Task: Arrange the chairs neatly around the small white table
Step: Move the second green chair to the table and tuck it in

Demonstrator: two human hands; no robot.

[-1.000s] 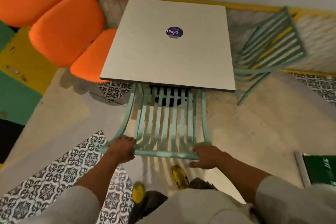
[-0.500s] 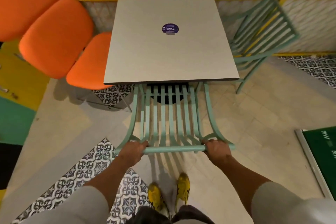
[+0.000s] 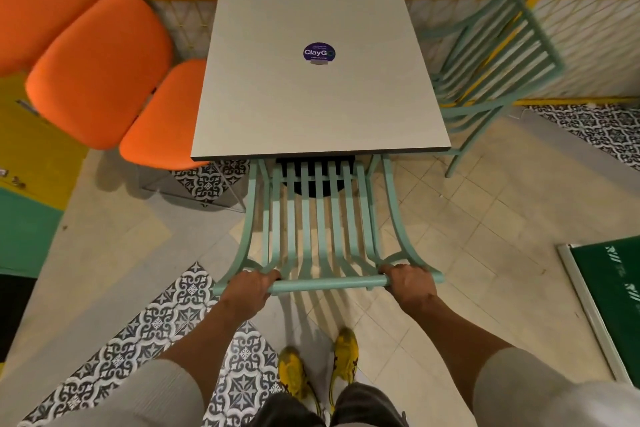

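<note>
A small square white table with a purple round sticker stands against the wall. A mint-green slatted chair faces it at the near side, its seat tucked under the table's front edge. My left hand and my right hand each grip the chair's top back rail, one near each end. A second mint-green chair stands at the table's right side, turned at an angle. An orange cushioned chair sits at the table's left, its seat partly under the edge.
More orange cushioned chairs line the left. A yellow rail with lattice runs along the back wall. A green mat lies on the floor at the right. My yellow shoes stand just behind the chair.
The near green chair has been straightened square to the table, both hands staying on its back rail. My feet have come together behind it.
</note>
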